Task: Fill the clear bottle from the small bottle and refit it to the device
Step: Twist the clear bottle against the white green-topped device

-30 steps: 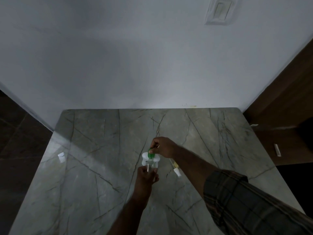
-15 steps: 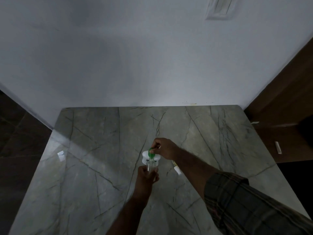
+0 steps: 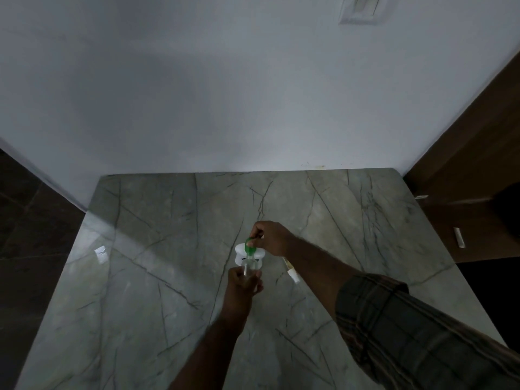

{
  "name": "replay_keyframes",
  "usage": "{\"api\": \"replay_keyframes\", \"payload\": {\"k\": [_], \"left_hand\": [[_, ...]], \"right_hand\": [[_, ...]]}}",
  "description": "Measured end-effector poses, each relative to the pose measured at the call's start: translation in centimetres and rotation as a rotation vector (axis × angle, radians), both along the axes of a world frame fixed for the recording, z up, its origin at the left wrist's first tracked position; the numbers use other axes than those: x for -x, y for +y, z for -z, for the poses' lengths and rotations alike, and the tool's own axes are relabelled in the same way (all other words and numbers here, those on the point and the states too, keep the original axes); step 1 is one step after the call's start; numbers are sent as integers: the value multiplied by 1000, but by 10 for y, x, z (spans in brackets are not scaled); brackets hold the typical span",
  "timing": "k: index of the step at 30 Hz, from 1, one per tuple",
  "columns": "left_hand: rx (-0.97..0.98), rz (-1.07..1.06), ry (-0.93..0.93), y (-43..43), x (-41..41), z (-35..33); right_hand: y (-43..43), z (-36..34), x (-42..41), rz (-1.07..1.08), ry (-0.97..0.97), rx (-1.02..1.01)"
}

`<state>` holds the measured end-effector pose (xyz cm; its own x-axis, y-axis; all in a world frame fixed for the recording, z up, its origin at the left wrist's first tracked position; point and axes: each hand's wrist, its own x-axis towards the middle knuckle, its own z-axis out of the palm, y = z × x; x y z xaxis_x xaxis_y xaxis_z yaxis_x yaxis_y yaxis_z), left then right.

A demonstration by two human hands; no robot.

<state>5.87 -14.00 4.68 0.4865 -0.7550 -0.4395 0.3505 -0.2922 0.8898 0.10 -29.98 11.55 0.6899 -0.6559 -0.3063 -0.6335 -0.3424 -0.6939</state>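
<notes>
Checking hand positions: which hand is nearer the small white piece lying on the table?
Right. The small white piece lies just below the right hand's wrist; the left hand is farther, to its left.

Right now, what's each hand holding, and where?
Left hand grips the clear bottle by its lower body; right hand pinches the white device at its green top.

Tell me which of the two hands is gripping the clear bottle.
The left hand, the nearer one, wraps the clear bottle. The right hand, farther out, pinches the green-topped white device above it instead.
</notes>
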Motion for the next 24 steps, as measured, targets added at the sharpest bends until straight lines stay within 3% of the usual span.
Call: {"api": "replay_keyframes", "payload": {"k": [24], "left_hand": [[-1,-13,-4,-3,2,4]], "right_hand": [[-5,-5,-1,-20,14,22]]}}
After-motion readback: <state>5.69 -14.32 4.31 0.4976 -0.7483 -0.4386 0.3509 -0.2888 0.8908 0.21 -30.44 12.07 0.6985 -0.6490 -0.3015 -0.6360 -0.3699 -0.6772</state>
